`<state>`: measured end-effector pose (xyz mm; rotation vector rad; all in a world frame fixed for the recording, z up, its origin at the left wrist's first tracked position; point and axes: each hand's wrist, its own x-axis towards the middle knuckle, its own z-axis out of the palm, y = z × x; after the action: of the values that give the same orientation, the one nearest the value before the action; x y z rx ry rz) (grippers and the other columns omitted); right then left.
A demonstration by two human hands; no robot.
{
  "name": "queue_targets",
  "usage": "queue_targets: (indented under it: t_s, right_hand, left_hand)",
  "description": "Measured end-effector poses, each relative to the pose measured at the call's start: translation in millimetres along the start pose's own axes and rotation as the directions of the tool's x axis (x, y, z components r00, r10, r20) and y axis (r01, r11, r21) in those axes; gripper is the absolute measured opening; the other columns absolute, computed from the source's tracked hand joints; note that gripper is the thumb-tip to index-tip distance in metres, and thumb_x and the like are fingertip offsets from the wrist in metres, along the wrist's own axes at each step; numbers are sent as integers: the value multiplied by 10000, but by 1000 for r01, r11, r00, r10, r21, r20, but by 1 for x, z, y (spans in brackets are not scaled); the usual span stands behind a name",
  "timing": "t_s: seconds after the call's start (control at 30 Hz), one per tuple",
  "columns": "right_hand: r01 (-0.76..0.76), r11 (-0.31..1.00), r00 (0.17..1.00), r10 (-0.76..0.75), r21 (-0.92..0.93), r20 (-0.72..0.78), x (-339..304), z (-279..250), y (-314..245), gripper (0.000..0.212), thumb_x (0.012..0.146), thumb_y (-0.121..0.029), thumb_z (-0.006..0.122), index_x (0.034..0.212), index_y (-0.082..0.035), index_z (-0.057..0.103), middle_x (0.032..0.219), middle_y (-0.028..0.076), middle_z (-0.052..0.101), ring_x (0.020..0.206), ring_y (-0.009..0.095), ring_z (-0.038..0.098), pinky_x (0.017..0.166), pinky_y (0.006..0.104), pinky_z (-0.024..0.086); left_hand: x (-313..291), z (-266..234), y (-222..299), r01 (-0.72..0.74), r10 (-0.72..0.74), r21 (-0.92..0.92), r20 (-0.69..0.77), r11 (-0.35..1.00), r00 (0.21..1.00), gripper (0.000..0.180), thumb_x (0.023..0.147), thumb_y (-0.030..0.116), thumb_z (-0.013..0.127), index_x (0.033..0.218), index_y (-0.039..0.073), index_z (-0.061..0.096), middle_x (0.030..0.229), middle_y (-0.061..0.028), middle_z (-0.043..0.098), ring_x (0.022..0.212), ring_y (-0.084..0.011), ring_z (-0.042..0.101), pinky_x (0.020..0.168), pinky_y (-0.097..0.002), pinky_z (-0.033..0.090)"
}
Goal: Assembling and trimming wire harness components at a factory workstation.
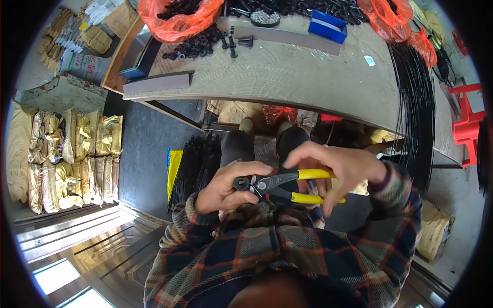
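Note:
Over my lap, my right hand (339,172) has its fingers round the yellow handles of a pair of pliers (312,175). The handles stand somewhat apart, and the dark metal jaws point left. My left hand (222,189) pinches a small black part with a round hollow end (241,183) between thumb and fingers. The jaws meet this part at my left fingertips; whether they bite on it I cannot tell. More small black parts (192,47) of a similar look lie heaped on the table beyond my hands.
The grey table (287,77) holds orange-red plastic bags (177,25), a blue box (327,26) and a clear dish (265,18). Long black strands (418,97) hang over its right end. Wrapped packages (74,159) stand at the left, red stools (466,120) at the right.

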<state>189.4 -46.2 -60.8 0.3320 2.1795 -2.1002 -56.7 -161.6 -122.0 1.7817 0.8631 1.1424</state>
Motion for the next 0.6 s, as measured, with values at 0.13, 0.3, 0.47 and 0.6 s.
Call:
queue_targets:
  t_s: [0.13,0.3,0.47,0.6]
  right_hand:
    - [-162,309,932,-264,-937,-248,-3,32,0,289,714,-120,628,976,-55,523,1072,135,483,897,265,536,731,377,453]
    - [-388,56,819,-437,-920,-372,-1,38,3,443,728,-63,534,1167,-12,506,1197,143,424,1130,268,440,1015,483,226]
    - [-344,61,823,-460,-937,-332,-9,33,6,398,707,-81,564,1102,-39,527,1206,133,438,1121,280,460,970,496,294]
    - [-67,921,997,44,-384,-67,-22,15,25,287,781,-53,606,1038,-35,479,940,150,581,871,292,599,677,389,485]
  left_hand:
    - [0,14,4,67,-61,29,-188,997,980,615,717,462,645,1081,-21,531,1024,-131,576,925,-221,585,824,-308,433]
    - [2,28,7,46,-32,47,-254,998,967,621,642,387,727,1078,-13,538,1018,-131,596,907,-200,594,791,-283,449]
    - [4,30,-1,12,-5,26,-264,1000,965,644,566,330,781,1061,-21,563,1014,-133,613,901,-184,603,769,-278,463]
    - [16,9,13,142,-140,-23,83,990,987,638,608,237,785,1153,32,524,1078,-111,606,930,-210,614,772,-278,465]
